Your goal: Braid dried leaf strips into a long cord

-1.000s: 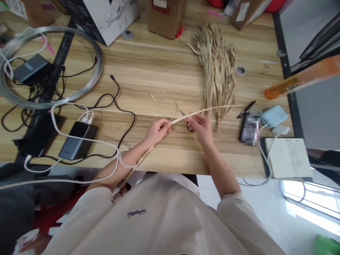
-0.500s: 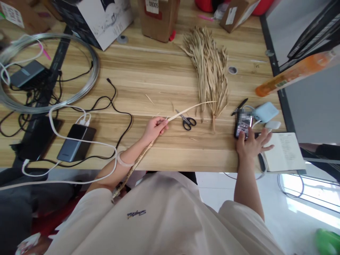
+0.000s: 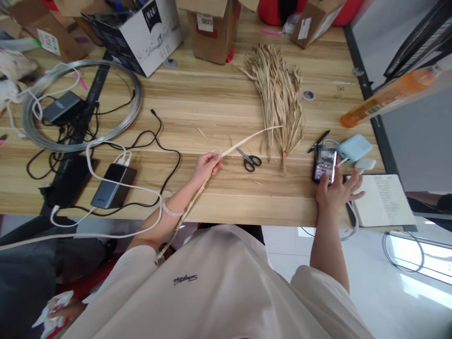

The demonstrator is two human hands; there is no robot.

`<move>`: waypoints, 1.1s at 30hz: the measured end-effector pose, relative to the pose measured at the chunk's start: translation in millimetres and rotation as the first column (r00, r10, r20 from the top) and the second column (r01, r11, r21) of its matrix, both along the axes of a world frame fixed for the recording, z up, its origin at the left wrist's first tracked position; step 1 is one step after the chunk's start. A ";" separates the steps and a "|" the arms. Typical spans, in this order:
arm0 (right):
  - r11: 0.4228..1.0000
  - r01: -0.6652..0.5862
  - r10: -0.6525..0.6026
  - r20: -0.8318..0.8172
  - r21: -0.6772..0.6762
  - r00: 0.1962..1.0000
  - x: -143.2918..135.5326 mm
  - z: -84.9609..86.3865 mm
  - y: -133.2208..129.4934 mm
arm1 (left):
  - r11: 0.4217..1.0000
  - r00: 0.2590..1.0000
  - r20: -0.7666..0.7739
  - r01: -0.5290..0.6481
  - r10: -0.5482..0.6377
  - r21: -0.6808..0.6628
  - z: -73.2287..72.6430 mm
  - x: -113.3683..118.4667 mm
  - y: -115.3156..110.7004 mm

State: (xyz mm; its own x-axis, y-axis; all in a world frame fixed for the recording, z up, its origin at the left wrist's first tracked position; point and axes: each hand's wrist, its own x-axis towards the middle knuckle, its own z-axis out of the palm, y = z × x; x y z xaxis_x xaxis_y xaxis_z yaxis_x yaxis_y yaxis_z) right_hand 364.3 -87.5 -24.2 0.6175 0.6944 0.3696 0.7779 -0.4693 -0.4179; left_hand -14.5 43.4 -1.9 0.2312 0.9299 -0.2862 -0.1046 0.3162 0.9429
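My left hand (image 3: 207, 166) pinches a long braided straw strip (image 3: 190, 205); its plaited part trails down past my forearm, and one pale flat strand points right toward a bundle of dried leaves (image 3: 277, 101). Just right of that hand lies a pair of black-handled scissors (image 3: 251, 162), partly beneath the strand. My right hand (image 3: 335, 192) is spread with its fingertips on the lower part of a smartphone (image 3: 325, 162), whose screen is lit. The phone lies flat on the table, and the hand does not grip it.
Right of the phone are a light blue case (image 3: 356, 148) and an open notebook (image 3: 383, 200). An orange bottle (image 3: 386, 101) lies behind them. A wire coil (image 3: 137, 106), cables and a power bank (image 3: 113, 186) occupy the left. Boxes (image 3: 212, 44) stand at the back. Another person's hand (image 3: 67, 310) shows lower left.
The view has shifted slightly, showing more of the left side. My left hand still holds the straw strip, and my right hand stays on the phone.
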 end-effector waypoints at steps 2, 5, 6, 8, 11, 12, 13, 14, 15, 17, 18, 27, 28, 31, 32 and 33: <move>0.997 -0.055 0.054 0.020 0.059 0.998 -2.5 0.5 -2.3 | 1.000 1.000 0.016 -0.023 0.023 0.010 3.4 1.2 -2.1; 0.960 -0.236 0.227 0.072 0.152 0.971 -28.0 4.0 -7.5 | 0.999 1.000 -0.006 -0.013 0.013 0.031 13.4 3.3 -12.4; 0.929 -0.320 0.311 0.074 0.185 0.947 -43.6 6.0 -9.7 | 0.999 1.000 -0.024 0.010 -0.009 0.041 17.4 3.6 -17.9; 0.859 -0.439 0.430 0.095 0.264 0.898 -83.5 12.5 -14.8 | 0.995 0.995 -0.063 0.077 -0.073 0.069 25.2 3.2 -31.6; 0.707 -0.629 0.612 0.165 0.324 0.773 -149.9 30.8 -20.8 | 0.981 0.983 -0.130 0.148 -0.132 0.126 34.8 1.2 -55.4; 0.647 -0.686 0.669 0.185 0.332 0.720 -169.6 39.2 -21.2 | 0.976 0.977 -0.165 0.159 -0.134 0.147 37.5 0.5 -63.5; 0.584 -0.740 0.723 0.201 0.333 0.661 -186.8 48.1 -20.1 | 0.971 0.969 -0.210 0.168 -0.131 0.171 40.1 -0.2 -71.3; 0.542 -0.780 0.765 0.202 0.311 0.612 -201.2 57.2 -17.8 | 0.964 0.958 -0.261 0.174 -0.118 0.200 42.9 -0.8 -78.9; 0.537 -0.798 0.788 0.176 0.274 0.590 -212.6 65.9 -14.1 | 0.956 0.944 -0.313 0.181 -0.103 0.231 45.8 -1.5 -86.2; 0.554 -0.807 0.809 0.097 0.204 0.580 -227.5 80.2 -4.7 | 0.938 0.917 -0.393 0.188 -0.062 0.291 51.9 -2.9 -99.4; 0.571 -0.801 0.808 0.049 0.180 0.587 -231.7 85.2 0.0 | 0.932 0.909 -0.415 0.184 -0.040 0.313 54.6 -3.8 -105.3; 0.639 -0.667 0.754 -0.484 0.384 0.444 -247.8 83.6 -1.3 | 0.930 0.949 -0.275 -0.049 0.157 0.364 47.7 -7.8 -138.7; 0.668 -0.619 0.724 -0.553 0.414 0.412 -250.7 82.1 -4.6 | 0.927 0.953 -0.249 -0.073 0.174 0.368 44.4 -6.7 -141.1; 0.734 -0.482 0.656 -0.683 0.478 0.321 -258.8 77.4 -13.0 | 0.906 0.948 -0.211 -0.137 0.237 0.401 37.0 -2.6 -146.7; 0.745 -0.448 0.647 -0.697 0.494 0.308 -260.9 76.0 -15.1 | 0.897 0.943 -0.208 -0.154 0.258 0.415 35.7 -1.2 -148.0; 0.749 -0.425 0.647 -0.699 0.508 0.303 -262.6 74.8 -16.8 | 0.887 0.938 -0.209 -0.166 0.278 0.430 35.1 -0.1 -149.0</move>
State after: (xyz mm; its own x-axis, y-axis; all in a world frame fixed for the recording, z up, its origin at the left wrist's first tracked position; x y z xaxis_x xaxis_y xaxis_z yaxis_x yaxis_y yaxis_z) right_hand 101.7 -104.3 50.6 0.2073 0.9724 0.1067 0.0793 0.0921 -0.9926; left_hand -14.6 -105.6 33.2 -0.0253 0.9946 0.1005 0.1371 -0.0962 0.9859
